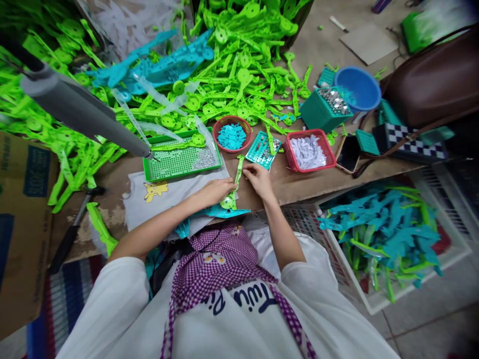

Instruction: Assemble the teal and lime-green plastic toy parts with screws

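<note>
Near the table's front edge, my left hand (pixel 220 190) is closed on a long green plastic part (pixel 238 172) with a round disc at its lower end. My right hand (pixel 257 178) is pinched beside the upper half of that part; anything between its fingertips is too small to make out. Under the green part's lower end lies a turquoise plastic piece (pixel 228 213). Just beyond my hands are a turquoise tray of small metal pieces (pixel 258 158) and a round red basket (pixel 216 133) of small blue pieces.
A green perforated tray (pixel 168 164) holds tiny metal bits. A grey power screwdriver (pixel 86 107) hangs at the left. Green parts (pixel 243 75) are heaped behind. To the right stand a red basket (pixel 310 169) of white pieces and a lower white crate (pixel 377 306) of parts. A hammer (pixel 71 234) lies left.
</note>
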Tool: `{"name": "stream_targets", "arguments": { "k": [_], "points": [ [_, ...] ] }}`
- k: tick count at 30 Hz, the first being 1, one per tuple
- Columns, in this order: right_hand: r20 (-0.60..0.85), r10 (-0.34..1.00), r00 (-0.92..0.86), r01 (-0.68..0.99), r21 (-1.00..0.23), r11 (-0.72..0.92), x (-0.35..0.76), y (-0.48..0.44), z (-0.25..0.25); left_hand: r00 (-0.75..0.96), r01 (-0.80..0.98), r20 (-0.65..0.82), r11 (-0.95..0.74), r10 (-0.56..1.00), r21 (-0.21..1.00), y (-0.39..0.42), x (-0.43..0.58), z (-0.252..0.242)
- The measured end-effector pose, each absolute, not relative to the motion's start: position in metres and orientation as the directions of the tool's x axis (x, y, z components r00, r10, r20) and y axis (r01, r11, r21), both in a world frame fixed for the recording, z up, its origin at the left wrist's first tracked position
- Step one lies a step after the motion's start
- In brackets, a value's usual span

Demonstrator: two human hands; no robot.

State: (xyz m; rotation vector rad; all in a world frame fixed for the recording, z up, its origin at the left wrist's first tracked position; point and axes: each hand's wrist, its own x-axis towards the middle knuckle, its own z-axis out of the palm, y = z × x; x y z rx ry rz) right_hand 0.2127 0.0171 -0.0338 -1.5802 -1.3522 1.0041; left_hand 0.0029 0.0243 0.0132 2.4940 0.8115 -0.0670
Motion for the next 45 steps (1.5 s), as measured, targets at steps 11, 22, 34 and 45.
{"name": "stream_targets", "arguments": {
  "k": [11,22,34,45],
  "points": [
    [0.110,0.992,0.068,0.750,-0.661,0.022,0.209,0.005,-0.026,0.812,0.571,-0.192,-0.681,0.551,0.459,0.023,0.003,0.013],
    [0.052,0.992,0.112,0.702,-0.711,-0.042,0.206,0.010,-0.020,0.810,0.571,-0.189,-0.674,0.555,0.468,0.023,0.003,0.013],
    [-0.041,0.992,-0.120,0.884,-0.459,0.088,0.214,0.031,-0.002,0.815,0.569,-0.205,-0.686,0.541,0.453,0.024,0.004,0.016],
    [-0.233,0.904,-0.357,0.931,-0.169,0.324,0.208,0.052,0.026,0.827,0.532,-0.131,-0.688,0.546,0.494,0.026,0.004,0.010]
  ]
}}
